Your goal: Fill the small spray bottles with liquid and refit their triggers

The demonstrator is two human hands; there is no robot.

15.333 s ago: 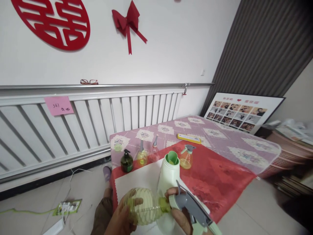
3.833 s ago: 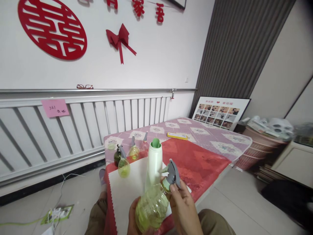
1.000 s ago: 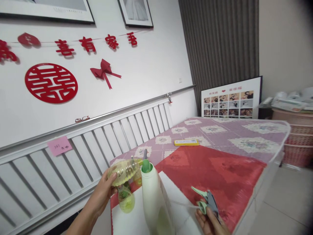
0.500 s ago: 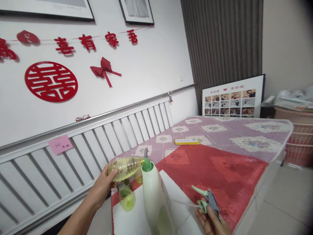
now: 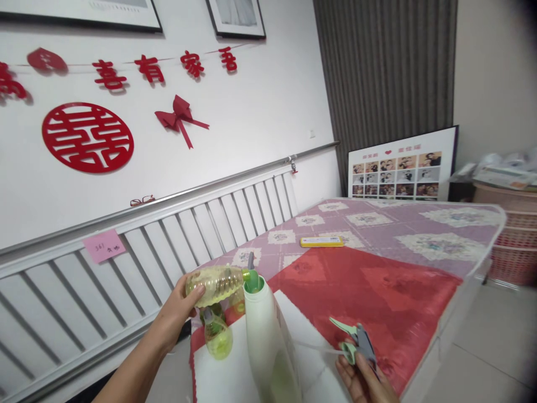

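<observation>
the left hand [image 5: 184,302] has its fingers wrapped around a ribbed bottle [image 5: 218,285], tipped nearly flat, its neck pointing right at the green spout [image 5: 252,280] of a large pale bottle [image 5: 266,336]; i cannot tell if they touch. near right, the right hand [image 5: 363,378] pinches a grey-green spray head [image 5: 364,344] between its fingers, a clear tube [image 5: 314,348] reaching left. a small yellowish bottle [image 5: 218,340] stands left of the large one. a yellow box [image 5: 321,242] lies far on the bench [image 5: 373,220].
</observation>
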